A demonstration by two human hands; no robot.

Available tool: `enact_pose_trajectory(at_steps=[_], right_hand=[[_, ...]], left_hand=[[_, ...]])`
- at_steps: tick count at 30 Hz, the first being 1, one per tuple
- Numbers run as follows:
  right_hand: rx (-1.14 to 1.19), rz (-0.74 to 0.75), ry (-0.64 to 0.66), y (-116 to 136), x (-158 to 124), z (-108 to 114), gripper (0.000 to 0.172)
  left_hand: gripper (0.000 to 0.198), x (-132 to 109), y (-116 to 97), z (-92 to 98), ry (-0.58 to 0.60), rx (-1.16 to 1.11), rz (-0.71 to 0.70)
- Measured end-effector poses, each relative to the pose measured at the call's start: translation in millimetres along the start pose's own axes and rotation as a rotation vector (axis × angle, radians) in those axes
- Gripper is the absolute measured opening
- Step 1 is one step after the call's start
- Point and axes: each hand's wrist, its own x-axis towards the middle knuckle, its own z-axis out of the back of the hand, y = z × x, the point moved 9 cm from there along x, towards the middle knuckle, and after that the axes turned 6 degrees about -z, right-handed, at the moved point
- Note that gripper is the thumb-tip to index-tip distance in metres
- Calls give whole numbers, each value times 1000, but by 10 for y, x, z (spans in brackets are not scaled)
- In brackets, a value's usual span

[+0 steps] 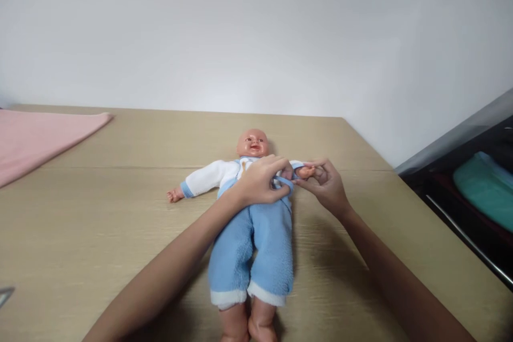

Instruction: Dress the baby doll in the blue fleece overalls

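- Doll (251, 214) lies on its back in the middle of the desk (100, 235), head toward the wall, legs toward the person.
- It wears a white top with blue cuffs and fuzzy blue overalls (256, 248) with white hems at the legs; bare feet show at the lower edge of the view.
- One doll arm is stretched out flat on the desk, sleeve white, small hand bare.
- Left hand (260, 179) rests across the doll's chest, fingers curled and closed on a thin blue strap (285, 181) of the overalls.
- Right hand (326, 184) is just beside it, fingers pinched together around the doll's other small hand (306, 172) and the cuff there.
- The two hands nearly meet over the doll's shoulder; whether they touch each other cannot be told.
- Both forearms reach in from the lower edge, one on each side of the doll's legs.
- Pink cloth (36, 136) lies flat at the far corner of the desk, well apart from the doll.
- Past the desk's edge, a dark shelf unit (460, 197) holds a folded teal cloth (487, 187).
- A plain white wall (240, 37) stands behind the desk.
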Motion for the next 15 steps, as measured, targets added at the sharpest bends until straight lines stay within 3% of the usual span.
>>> enact_pose_trajectory(at_steps=[7, 12, 15], right_hand=[[-164, 191, 80, 98, -205, -319, 32], [-304, 240, 144, 220, -311, -397, 16], [-246, 198, 203, 212, -342, -423, 14]], left_hand=[[11, 46, 35, 32, -80, -110, 80], [11, 101, 203, -25, -82, -224, 210], [10, 132, 276, -43, -97, -246, 257]])
